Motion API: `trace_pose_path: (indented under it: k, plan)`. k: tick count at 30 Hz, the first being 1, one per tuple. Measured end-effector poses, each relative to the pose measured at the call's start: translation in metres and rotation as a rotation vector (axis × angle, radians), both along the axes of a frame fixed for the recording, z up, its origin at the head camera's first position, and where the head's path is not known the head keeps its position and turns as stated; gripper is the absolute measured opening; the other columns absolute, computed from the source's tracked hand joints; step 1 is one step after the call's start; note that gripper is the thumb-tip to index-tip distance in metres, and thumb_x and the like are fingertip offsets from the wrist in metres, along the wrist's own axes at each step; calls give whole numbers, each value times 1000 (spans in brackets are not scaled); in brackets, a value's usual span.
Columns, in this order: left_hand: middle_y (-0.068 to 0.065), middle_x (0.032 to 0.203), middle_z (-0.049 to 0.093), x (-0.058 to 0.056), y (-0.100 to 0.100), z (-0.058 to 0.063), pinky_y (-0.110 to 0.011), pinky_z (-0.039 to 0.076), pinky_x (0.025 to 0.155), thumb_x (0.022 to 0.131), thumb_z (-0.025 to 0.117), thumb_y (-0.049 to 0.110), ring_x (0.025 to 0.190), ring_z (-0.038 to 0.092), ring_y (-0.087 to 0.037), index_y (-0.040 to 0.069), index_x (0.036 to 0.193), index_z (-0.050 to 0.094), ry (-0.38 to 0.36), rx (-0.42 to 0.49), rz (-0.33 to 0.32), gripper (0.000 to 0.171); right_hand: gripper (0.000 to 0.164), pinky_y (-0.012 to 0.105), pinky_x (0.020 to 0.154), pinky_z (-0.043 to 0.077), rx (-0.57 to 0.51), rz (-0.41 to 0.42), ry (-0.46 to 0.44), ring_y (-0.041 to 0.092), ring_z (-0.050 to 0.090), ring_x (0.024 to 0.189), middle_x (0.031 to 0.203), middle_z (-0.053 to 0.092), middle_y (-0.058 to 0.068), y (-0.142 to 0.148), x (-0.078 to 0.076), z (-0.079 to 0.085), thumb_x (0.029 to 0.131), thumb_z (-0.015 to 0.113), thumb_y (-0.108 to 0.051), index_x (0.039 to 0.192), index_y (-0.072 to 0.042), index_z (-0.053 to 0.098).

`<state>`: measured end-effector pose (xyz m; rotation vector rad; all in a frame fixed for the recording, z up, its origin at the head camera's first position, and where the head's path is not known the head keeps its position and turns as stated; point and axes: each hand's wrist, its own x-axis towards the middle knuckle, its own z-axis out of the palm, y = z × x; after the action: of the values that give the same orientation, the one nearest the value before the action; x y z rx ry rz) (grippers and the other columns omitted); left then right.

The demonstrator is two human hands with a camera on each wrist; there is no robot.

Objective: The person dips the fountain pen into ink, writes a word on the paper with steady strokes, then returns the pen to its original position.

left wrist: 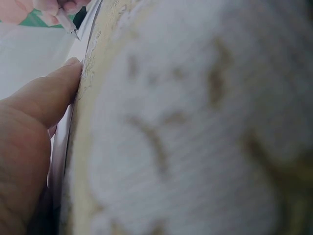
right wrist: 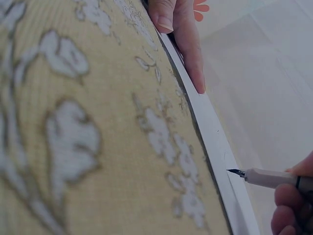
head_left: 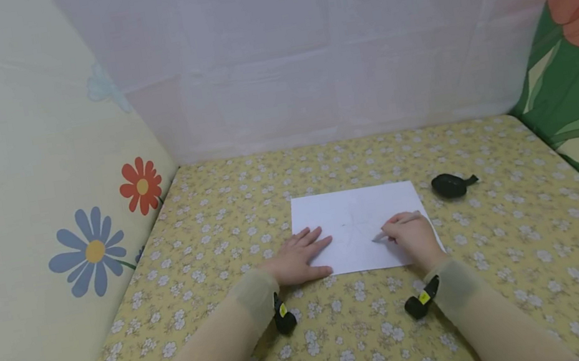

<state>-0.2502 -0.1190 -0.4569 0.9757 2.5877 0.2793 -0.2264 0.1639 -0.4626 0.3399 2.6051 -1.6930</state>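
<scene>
A white sheet of paper (head_left: 350,202) lies on the table and carries a few faint lines near its middle. My left hand (head_left: 302,258) rests on the sheet's left side with its fingers spread. My right hand (head_left: 415,239) pinches a pale fountain pen (right wrist: 269,178) over the right half of the paper. In the right wrist view the pen's dark metal nib (right wrist: 237,172) points left at the sheet; whether it touches I cannot tell. The left wrist view shows my left thumb (left wrist: 51,90) along the paper's near edge, with the pen tip beyond it.
A floral yellow cloth (head_left: 227,215) covers the table. Beyond the paper's upper right corner lies a black rounded object (head_left: 448,185) with a short tab. Small black cameras sit on both wrists. A pale sheet hangs behind the table, with flower-printed cloth on both sides.
</scene>
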Motion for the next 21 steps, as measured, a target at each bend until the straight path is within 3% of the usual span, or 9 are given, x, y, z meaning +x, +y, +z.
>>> trace_pose_path:
  k: [16,21]
  plan:
    - [4,161,-2,0,0,-1,-45,1,117,93,44,64,147,-5,-21,31,155,14,-6,-10,6,77,21,30,68,44,2,8,-8,22,55,74,74,65,4,3,-1,-2,86,62,-21,87,-3,72]
    - [4,161,-2,-1,0,-1,-46,1,117,93,44,64,147,-5,-22,31,155,15,-8,-4,5,77,21,30,65,43,-115,-4,16,20,54,71,77,64,6,3,-1,1,90,63,-19,93,1,69]
